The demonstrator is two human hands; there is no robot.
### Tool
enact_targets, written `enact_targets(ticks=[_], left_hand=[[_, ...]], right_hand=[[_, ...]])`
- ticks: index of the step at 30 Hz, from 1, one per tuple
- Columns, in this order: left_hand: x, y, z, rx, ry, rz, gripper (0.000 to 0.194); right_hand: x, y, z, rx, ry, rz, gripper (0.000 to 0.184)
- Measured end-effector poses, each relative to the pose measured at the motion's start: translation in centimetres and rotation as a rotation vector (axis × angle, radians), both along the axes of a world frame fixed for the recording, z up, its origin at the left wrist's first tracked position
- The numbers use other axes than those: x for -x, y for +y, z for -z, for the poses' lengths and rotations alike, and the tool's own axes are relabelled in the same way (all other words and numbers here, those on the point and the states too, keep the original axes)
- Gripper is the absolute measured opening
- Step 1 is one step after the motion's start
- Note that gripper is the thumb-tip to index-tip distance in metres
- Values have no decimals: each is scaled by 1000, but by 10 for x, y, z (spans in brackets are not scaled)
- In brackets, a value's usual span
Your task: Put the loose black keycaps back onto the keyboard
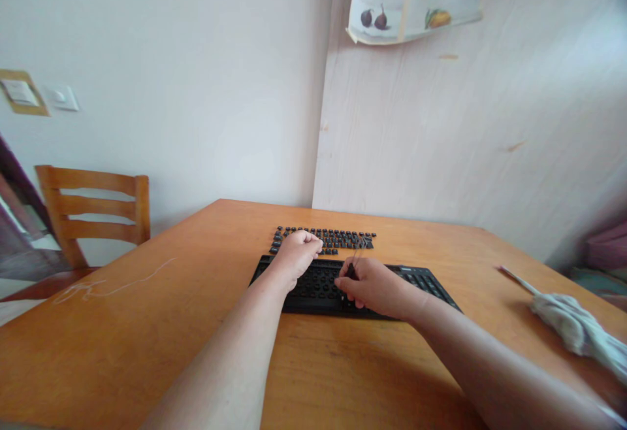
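Note:
A black keyboard (313, 281) lies across the table, its left and middle parts stripped of keycaps and its right end still bearing keys. Beyond it, loose black keycaps (343, 239) are laid out in rows. My left hand (297, 257) is over the keyboard's back edge, close to the rows, fingers pinched together; whatever they hold is hidden. Above the middle of the keyboard, my right hand (367, 283) is closed around a wire keycap puller (351, 271). Its black handle is between the fingers, and thin wires point away towards the keycaps.
The wooden table (196, 325) meets the wall at the back. A white string (132, 283) lies on its left side. At the right are a grey cloth (573, 325) and a thin stick-like thing (516, 280). A wooden chair (98, 208) stands at the left.

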State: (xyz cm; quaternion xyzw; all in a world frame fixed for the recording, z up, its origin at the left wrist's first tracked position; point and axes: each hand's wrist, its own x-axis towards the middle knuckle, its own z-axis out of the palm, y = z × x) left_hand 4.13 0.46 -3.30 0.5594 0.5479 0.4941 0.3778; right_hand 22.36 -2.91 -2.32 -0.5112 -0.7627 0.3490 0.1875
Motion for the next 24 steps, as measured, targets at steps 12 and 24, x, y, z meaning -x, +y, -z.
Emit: enact_targets(ticks=[12, 24], left_hand=[[-7, -10, -3, 38, 18, 105, 9], [-8, -13, -2, 96, 142, 239, 11]], right_hand=[[6, 2, 19, -266, 78, 96, 46], [9, 6, 25, -102, 370, 321, 48]])
